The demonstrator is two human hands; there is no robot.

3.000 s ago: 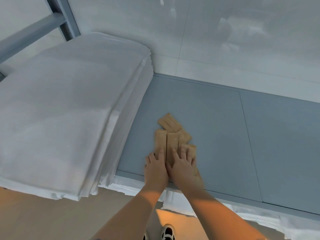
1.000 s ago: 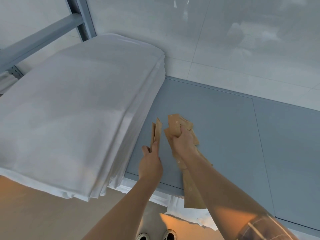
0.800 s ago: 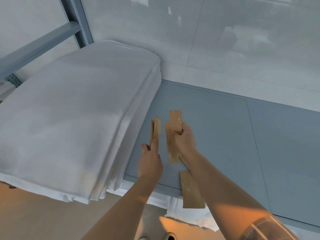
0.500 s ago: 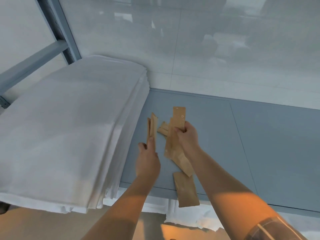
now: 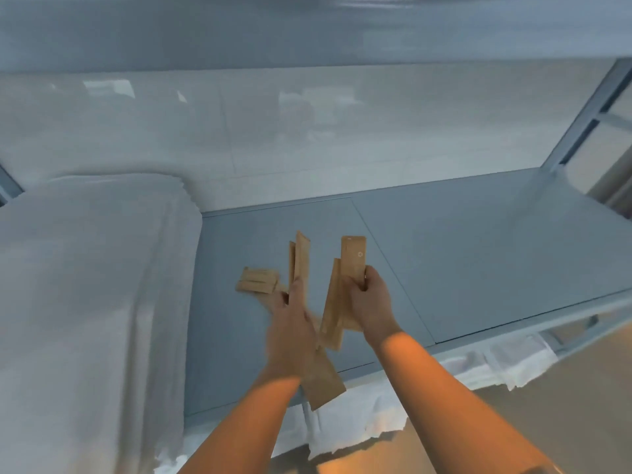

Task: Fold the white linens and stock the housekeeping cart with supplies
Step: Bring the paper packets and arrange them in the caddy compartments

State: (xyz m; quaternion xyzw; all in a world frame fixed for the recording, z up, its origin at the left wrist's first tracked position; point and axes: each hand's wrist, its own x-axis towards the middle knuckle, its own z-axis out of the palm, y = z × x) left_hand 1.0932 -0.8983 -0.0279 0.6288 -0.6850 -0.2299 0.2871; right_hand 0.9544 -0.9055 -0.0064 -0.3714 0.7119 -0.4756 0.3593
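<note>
Left hand point(image 5: 290, 323): blurred, seemingly pinching upright kraft sachets point(image 5: 301, 258).
Right hand point(image 5: 371, 299): gripping sachet bundle point(image 5: 352, 265).
Loose sachet point(image 5: 323, 378): partly hidden, overhanging grey shelf point(image 5: 478, 254).

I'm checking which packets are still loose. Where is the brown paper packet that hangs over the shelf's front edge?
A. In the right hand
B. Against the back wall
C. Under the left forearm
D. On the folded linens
C: the brown paper packet lies under the left hand and forearm, its end past the grey shelf edge.
</note>
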